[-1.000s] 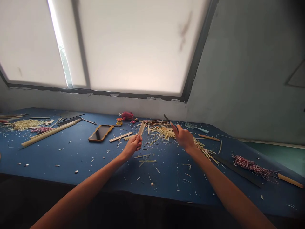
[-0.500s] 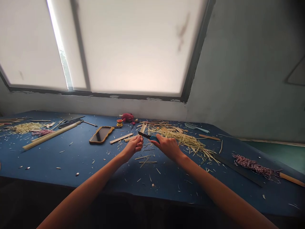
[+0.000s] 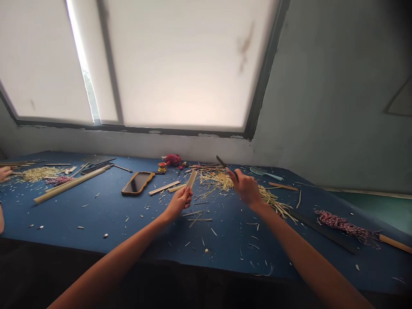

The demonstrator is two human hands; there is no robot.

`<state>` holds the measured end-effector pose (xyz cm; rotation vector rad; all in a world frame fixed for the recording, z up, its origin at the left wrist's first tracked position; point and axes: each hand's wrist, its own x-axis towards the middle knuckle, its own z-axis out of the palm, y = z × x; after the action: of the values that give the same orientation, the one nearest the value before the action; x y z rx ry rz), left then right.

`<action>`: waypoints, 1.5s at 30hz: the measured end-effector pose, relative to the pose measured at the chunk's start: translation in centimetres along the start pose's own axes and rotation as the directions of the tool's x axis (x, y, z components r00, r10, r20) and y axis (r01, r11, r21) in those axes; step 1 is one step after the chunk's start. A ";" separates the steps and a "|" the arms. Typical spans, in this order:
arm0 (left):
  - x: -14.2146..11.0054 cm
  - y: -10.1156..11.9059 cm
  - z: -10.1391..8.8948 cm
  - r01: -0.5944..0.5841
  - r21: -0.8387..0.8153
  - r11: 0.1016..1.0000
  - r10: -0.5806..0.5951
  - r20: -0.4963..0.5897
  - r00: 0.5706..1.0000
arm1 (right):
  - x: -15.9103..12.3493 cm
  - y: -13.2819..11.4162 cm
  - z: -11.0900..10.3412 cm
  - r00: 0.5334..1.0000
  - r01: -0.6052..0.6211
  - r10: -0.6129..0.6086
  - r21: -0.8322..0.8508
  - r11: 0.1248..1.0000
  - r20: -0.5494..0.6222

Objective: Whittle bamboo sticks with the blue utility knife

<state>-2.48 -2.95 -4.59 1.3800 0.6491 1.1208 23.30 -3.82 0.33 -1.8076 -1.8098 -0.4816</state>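
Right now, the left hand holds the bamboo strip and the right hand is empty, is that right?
Not quite: the head view shows the right hand holding a knife, its dark blade pointing up. The left hand does hold the bamboo strip.

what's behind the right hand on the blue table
Pale, thin bamboo shavings lie heaped on the blue tabletop behind the raised right hand; whatever lies beneath it is hidden.

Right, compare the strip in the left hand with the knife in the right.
The bamboo strip in the left hand is pale, the knife in the right hand dark. The strip is wider than the knife's blade. The strip leans right, the knife left. Both stick up from the fist, lower ends hidden.
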 end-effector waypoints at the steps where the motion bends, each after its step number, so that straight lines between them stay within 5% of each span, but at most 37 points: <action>1: -0.1 0.1 0.0 -0.012 0.016 1.000 0.013 -0.015 1.000 | -0.5 -1.2 0.2 0.996 0.086 -0.086 0.020 0.996 -0.003; 5: -0.4 0.5 0.0 -0.068 0.072 0.995 0.072 -0.060 0.996 | -2.5 -4.9 1.0 0.937 0.346 -0.347 0.028 0.938 0.034; 10: -0.5 1.1 0.2 -0.045 0.039 0.998 0.044 0.029 0.999 | -2.2 -5.1 1.2 0.919 0.393 -0.391 -0.046 0.919 0.050; 12: -0.8 1.3 0.5 -0.017 0.036 0.999 0.014 0.088 0.996 | -1.0 -3.4 1.0 0.961 0.274 -0.270 -0.080 0.958 0.058; 14: -1.1 1.4 0.9 0.004 0.037 0.999 -0.009 0.143 0.990 | 0.4 -0.9 0.6 0.996 0.032 -0.023 -0.121 0.992 0.081; 16: -1.2 1.2 1.0 -0.001 0.023 1.000 -0.002 0.147 0.989 | 1.4 1.7 0.1 0.977 -0.166 0.184 -0.156 0.974 0.108; 19: -0.6 0.8 0.7 -0.027 -0.004 1.000 0.027 0.046 0.999 | 1.7 3.8 -0.4 0.960 -0.253 0.262 -0.094 0.963 0.097; 22: -0.1 0.2 0.1 -0.025 0.018 1.000 0.025 -0.008 1.000 | 1.0 2.3 -0.3 0.985 -0.165 0.166 -0.026 0.986 0.038; 25: -0.1 0.1 -0.1 -0.032 0.041 0.999 0.033 -0.011 0.999 | -0.4 -1.2 0.2 0.999 0.050 -0.051 0.025 0.998 0.015; 31: -0.6 1.2 0.4 -0.025 0.078 0.997 0.027 -0.027 0.999 | -3.2 -5.9 1.1 0.925 0.363 -0.371 0.095 0.927 0.087; 36: -0.8 2.2 0.5 0.080 0.015 0.997 -0.079 -0.039 0.996 | -3.5 -5.7 1.4 0.933 0.336 -0.347 0.114 0.935 0.099; 45: -0.7 1.6 0.1 0.087 -0.086 0.992 -0.093 -0.064 0.994 | -3.2 -4.9 2.0 0.950 0.276 -0.290 0.117 0.954 0.117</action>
<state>-3.02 -3.85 -3.20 1.2344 0.6989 1.1141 18.12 -5.40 -2.61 -1.5517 -2.1609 -0.3754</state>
